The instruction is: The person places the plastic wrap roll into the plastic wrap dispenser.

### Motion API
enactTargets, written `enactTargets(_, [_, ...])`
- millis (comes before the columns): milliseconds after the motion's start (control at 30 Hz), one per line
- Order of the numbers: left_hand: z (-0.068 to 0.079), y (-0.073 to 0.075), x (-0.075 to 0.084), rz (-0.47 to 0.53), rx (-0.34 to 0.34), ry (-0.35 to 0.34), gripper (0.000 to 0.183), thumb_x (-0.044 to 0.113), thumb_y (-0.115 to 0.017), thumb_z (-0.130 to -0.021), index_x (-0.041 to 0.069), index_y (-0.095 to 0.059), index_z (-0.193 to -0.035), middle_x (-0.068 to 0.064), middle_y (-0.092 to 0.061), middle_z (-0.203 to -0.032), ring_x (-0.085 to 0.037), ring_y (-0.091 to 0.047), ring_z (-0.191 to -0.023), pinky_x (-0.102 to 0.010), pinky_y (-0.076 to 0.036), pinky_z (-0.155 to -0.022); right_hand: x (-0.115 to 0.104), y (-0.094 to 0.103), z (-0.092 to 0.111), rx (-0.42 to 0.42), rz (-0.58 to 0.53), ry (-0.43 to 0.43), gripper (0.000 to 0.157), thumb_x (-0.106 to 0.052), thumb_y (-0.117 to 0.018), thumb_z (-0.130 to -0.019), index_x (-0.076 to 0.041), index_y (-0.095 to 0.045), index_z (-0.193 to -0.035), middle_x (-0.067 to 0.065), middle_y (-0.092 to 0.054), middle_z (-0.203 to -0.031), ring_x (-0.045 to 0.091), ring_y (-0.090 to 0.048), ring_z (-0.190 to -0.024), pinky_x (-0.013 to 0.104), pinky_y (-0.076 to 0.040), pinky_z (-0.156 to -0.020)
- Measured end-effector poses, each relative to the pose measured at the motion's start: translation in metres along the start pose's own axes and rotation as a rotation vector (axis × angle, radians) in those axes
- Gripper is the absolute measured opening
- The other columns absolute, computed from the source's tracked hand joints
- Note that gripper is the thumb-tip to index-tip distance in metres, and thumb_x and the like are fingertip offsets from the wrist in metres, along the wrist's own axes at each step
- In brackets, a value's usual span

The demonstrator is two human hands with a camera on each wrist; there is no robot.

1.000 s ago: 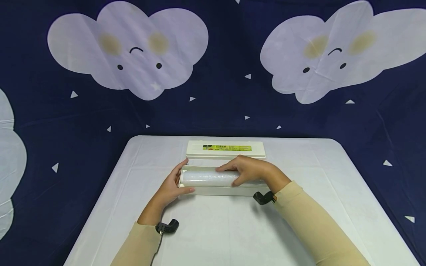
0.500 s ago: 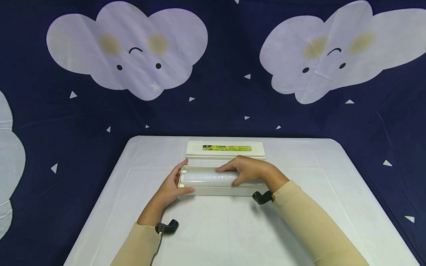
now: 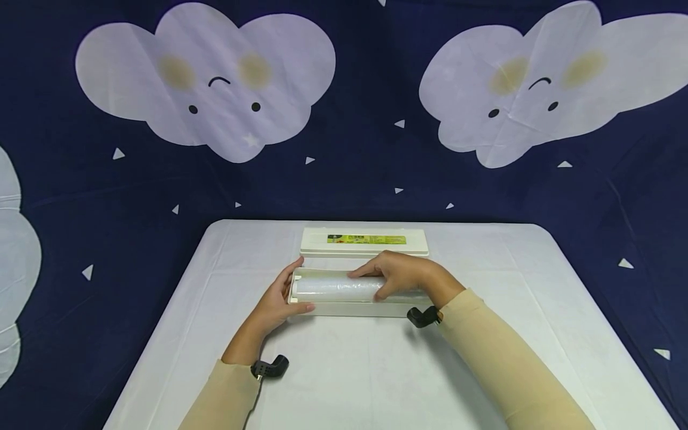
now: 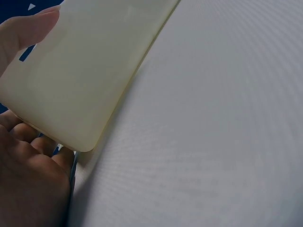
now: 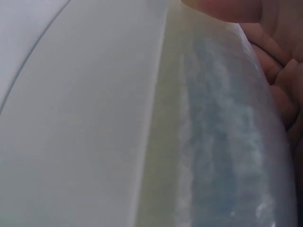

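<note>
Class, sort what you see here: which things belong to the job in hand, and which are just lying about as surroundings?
Belongs to the job:
white box, gripped at one end by the left hand
whitish roll inside it, held by the right hand
labelled white piece behind, untouched, probably the lid

Surroundings:
white-covered table
blue cloud-patterned cloth

The beige fabric sleeve (image 3: 510,352) behind the person's bare right hand (image 3: 405,275) has edged slightly leftward and forward over the last second. The small black angled wrist camera (image 3: 422,317) at its cuff has shifted slightly left with it, nearer the hand.
</note>
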State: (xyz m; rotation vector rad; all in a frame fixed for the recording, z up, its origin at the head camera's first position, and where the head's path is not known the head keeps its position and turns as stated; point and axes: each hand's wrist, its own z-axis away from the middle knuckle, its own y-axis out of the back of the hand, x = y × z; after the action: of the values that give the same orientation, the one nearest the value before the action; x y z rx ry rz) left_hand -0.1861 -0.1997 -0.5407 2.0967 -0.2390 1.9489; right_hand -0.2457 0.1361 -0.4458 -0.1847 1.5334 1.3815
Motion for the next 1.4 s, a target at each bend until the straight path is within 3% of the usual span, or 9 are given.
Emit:
enactTargets(400, [-0.001,0.000,0.000,0.002,-0.003,-0.007,0.116,0.000,-0.095,-0.074,0.023,-0.031,-0.167,-0.015,-0.046,-0.155,-0.035,-0.053,-0.133,-0.031,-0.051,-0.104,0.003,0.001,-0.001,0.001,0.001,0.014,0.072,0.005,-0.086,-0.077,-0.013,-0.067,-0.144,0.002,-0.069,-0.133,0.011,-0.068,-0.105,0.032,-0.056,-0.094])
enactTargets(1033, [-0.002,0.000,0.000,-0.006,0.001,0.008,0.116,-0.001,-0.095,-0.075,0.022,-0.030,-0.167,-0.014,-0.045,-0.155,-0.034,-0.052,-0.133,-0.033,-0.051,-0.105,0.013,-0.009,-0.002,0.041,0.000,0.013,0.076,0.009,-0.085,-0.075,-0.014,-0.067,-0.144,-0.002,-0.064,-0.141,0.008,-0.062,-0.123,0.030,-0.050,-0.104])
enactTargets(1400, [-0.001,-0.001,0.001,-0.008,0.006,0.009,0.115,0.000,-0.095,-0.074,0.021,-0.030,-0.167,-0.014,-0.046,-0.154,-0.034,-0.052,-0.133,-0.032,-0.051,-0.105,0.014,-0.013,-0.001,0.054,-0.020,0.007,0.074,0.010,-0.085,-0.075,-0.013,-0.068,-0.143,-0.005,-0.063,-0.141,0.008,-0.060,-0.126,0.029,-0.050,-0.105])
